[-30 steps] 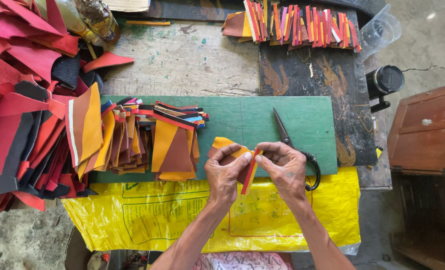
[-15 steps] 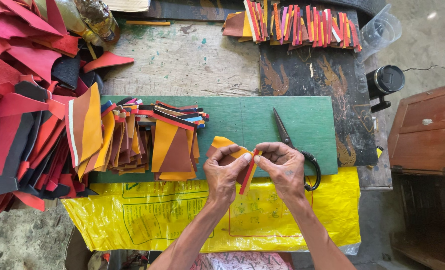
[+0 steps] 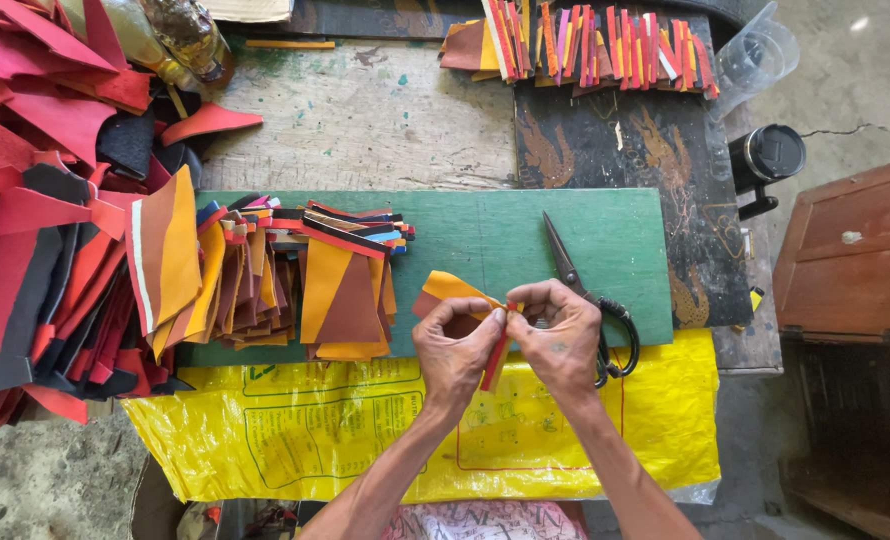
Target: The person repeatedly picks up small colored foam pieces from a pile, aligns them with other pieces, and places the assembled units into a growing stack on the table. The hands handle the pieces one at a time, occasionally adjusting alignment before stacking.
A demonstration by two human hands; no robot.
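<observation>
A yellow sack was spread under a green board. Scissors lay at three o'clock of the hands. An orange scrap and red strip were pinched between left hand and right hand.

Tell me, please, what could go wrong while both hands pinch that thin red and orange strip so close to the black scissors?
The right hand works right beside the black-handled scissors, whose blades lie bare on the green board; a slip could graze them. The thin red and orange strip is pinched only at its top between the left hand and the right, so it might tear or drop. The leaning stack of orange and brown pieces nearby could be knocked over.
</observation>
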